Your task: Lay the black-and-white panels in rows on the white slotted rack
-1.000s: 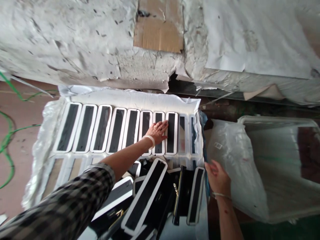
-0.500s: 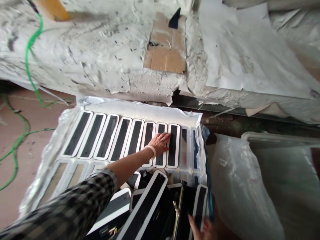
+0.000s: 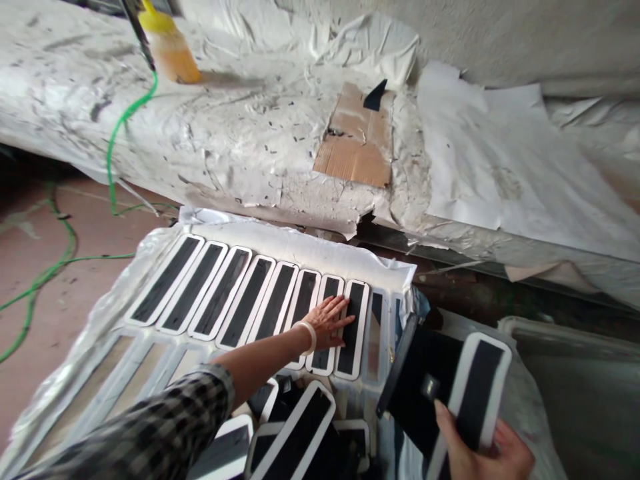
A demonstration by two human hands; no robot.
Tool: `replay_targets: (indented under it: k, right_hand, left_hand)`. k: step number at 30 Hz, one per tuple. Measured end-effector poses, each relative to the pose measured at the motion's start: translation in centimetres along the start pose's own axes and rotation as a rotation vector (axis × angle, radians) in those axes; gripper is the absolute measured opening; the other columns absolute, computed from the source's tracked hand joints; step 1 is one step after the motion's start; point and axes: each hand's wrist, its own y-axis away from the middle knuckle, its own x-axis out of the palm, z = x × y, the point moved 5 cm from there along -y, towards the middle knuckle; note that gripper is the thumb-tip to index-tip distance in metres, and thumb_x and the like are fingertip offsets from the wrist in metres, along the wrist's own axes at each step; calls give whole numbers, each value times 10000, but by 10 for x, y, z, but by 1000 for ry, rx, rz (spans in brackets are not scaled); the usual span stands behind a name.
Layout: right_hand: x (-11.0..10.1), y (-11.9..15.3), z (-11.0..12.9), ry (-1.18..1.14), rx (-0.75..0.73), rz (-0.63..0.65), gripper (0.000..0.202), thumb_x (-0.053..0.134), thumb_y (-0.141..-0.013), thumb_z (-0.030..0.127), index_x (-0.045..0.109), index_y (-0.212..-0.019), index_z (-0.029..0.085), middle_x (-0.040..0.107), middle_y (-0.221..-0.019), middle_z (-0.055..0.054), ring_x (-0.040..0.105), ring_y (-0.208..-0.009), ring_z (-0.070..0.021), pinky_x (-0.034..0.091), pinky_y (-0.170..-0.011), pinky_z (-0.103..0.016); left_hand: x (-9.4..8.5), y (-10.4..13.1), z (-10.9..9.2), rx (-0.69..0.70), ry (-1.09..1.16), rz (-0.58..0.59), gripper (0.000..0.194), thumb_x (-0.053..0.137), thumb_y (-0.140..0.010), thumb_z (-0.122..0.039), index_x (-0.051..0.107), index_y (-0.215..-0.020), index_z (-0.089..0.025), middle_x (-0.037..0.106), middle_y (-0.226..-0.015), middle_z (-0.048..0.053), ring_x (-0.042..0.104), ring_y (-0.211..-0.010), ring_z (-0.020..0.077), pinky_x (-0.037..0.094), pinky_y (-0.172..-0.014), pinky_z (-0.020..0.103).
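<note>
A row of several white-rimmed black strips lies on a plastic-covered surface. My left hand rests on the right end of this row, its fingers spread, the tips touching the last strip. At the lower right my right hand grips a black piece with a white-rimmed black strip on it and a small metal fitting. More such pieces lie heaped at the bottom, below the row.
Behind is a paper-covered bench with a yellow-capped bottle, a cardboard piece and a black scrap. A green hose hangs at left; a plastic-lined container stands at right.
My right hand has raised a black piece from the heap and moved it to the right. My left hand stays at the row's right end. The view has tilted up.
</note>
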Motion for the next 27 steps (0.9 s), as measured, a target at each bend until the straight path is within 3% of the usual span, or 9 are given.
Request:
replay_targets:
  k: [3, 6, 10, 15, 19, 23, 27]
  right_hand:
    - [22, -10, 47, 3, -100, -30, 817, 715, -528, 682, 526, -1147, 184, 577, -1165, -199, 583, -1036, -428, 486, -894, -578]
    - [56, -12, 63, 38, -235, -60, 864, 697, -584, 657, 476, -1233, 132, 565, -1166, -233, 563, -1058, -444, 486, -859, -549]
    - [90, -7, 64, 185, -387, -110, 819, 687, -666, 577, 434, -1268, 83, 563, -1137, -245, 585, -998, -427, 487, -720, -470]
    - [119, 0, 72, 383, -375, -68, 729, 629, -747, 587, 415, -1264, 120, 575, -1108, -190, 624, -819, -363, 381, -523, -407]
    - [142, -2, 77, 325, -386, -51, 747, 639, -740, 583, 408, -1261, 101, 560, -1133, -205, 619, -865, -357, 385, -545, -391]
    - [165, -4, 74, 281, -431, 21, 707, 612, -754, 577, 436, -1240, 95, 561, -1110, -204, 604, -888, -353, 419, -599, -387]
    - [180, -5, 64, 254, -455, 54, 685, 565, -767, 606, 485, -1190, 74, 554, -1055, -205, 589, -880, -348, 447, -645, -389]
  left_hand:
    - [-1, 2, 0, -12, 9, -24, 752, 682, -813, -545, 405, -1452, -261, 153, -1576, 147, 140, -1443, 340, 180, -1160, 521]
    - [-1, 4, 0, -14, 15, -36, 735, 674, -822, -537, 407, -1451, -266, 148, -1578, 141, 136, -1445, 334, 182, -1162, 512]
    - [0, 6, 1, -15, 20, -35, 738, 659, -827, -549, 392, -1457, -274, 139, -1581, 137, 125, -1449, 320, 180, -1164, 505]
    - [-2, 6, 1, -16, 27, -34, 728, 653, -830, -549, 400, -1454, -272, 134, -1580, 148, 122, -1449, 324, 172, -1164, 506]
    - [-7, 0, 1, -23, 25, -19, 716, 667, -809, -565, 451, -1419, -259, 199, -1565, 144, 156, -1440, 338, 174, -1161, 518]
    - [-4, -12, -1, 30, -8, -10, 627, 664, -830, -532, 529, -1340, -194, 297, -1536, 108, 205, -1432, 304, 178, -1178, 449]
    - [6, -26, -1, 49, -54, -26, 646, 603, -886, -522, 417, -1423, -213, 333, -1527, 47, 260, -1411, 264, 208, -1163, 424]
